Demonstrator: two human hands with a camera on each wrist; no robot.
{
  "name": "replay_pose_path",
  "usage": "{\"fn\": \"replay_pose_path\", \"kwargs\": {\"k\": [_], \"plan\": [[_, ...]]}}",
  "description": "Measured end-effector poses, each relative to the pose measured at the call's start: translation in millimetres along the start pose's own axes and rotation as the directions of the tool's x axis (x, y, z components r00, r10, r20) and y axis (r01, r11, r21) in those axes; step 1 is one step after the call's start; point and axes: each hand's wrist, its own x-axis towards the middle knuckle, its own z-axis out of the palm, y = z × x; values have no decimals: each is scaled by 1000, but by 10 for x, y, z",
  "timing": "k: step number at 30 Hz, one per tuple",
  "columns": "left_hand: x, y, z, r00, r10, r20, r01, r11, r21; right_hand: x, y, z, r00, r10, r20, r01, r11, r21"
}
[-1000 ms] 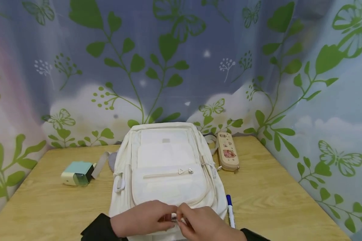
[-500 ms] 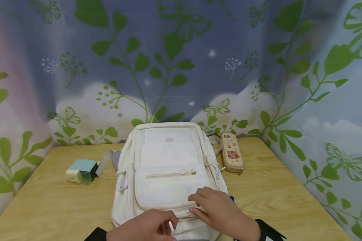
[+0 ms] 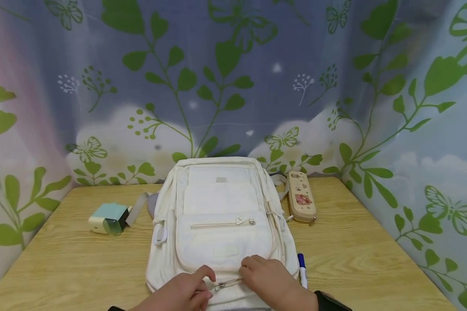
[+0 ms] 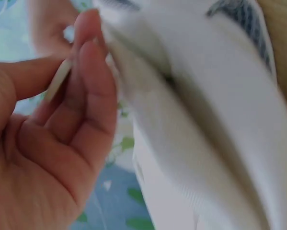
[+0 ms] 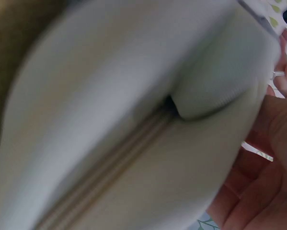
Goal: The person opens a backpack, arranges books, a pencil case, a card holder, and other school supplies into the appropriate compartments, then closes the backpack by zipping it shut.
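Observation:
A white backpack (image 3: 218,242) lies on the table with its front panel up. At its near end, my left hand (image 3: 180,291) pinches a zipper pull (image 3: 219,286) at the lower zipper. The left wrist view shows a cream tab (image 4: 59,81) between that hand's thumb and fingers (image 4: 97,86). Just to the right, my right hand (image 3: 272,283) grips the backpack's fabric beside the same zipper, fingers curled. Seen in the right wrist view, the fabric (image 5: 215,158) bulges next to that hand, with a zipper line (image 5: 119,163) running along a fold; the fingertips are partly hidden.
A blue-capped marker (image 3: 302,271) lies right of the backpack. Farther back stands a cream pencil case (image 3: 301,196) with printed pictures. On the left sits a teal and cream boxy object (image 3: 109,218) near a grey strap (image 3: 138,209). A patterned curtain (image 3: 218,86) borders the wooden table (image 3: 354,259).
Both hands were together at the zipper, then parted as the right hand lifted away with loose fingers. Now the right hand is back down gripping the fabric, and the left pinches the pull.

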Motion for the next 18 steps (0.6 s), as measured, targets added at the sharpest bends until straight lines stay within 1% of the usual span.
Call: {"fn": "replay_pose_path", "kwargs": {"k": [3,5,6,8,9,11,13,14,15,16,17,18], "plan": [[-103,-42,-163,996,-88,23,89,995,-38,-28,18,35,1000,-5,-7,5,1000,13],[-180,-84,-300,988,-150,41,151,988,-16,-48,35,50,1000,-4,-12,5,1000,24],[-214,-111,-366,981,-187,43,187,982,-6,-54,40,61,1000,-7,-17,8,1000,26],[-271,-168,-485,973,-227,33,226,973,38,-60,42,76,1000,-11,-20,11,1000,27],[-288,-200,-536,972,-233,22,232,971,62,-61,39,81,1000,-12,-16,13,999,30],[-309,-270,-620,974,-225,-10,225,967,116,-58,30,85,1000,-13,11,12,999,37],[-319,-341,-691,979,-198,-50,204,962,179,-53,16,88,999,-1,53,-2,998,59],[-321,-382,-725,982,-175,-71,187,956,226,-53,8,93,997,12,75,-18,996,83],[-319,-413,-761,981,-169,-96,190,941,281,-50,-2,100,995,24,94,-33,995,96],[-319,-447,-797,978,-165,-130,200,918,343,-49,-17,110,993,36,109,-48,993,106],[-314,-483,-838,974,-158,-165,212,891,401,-55,-30,125,991,52,125,-68,989,127],[-306,-518,-882,969,-143,-204,224,859,461,-64,-44,143,990,66,128,-85,986,146]]}}
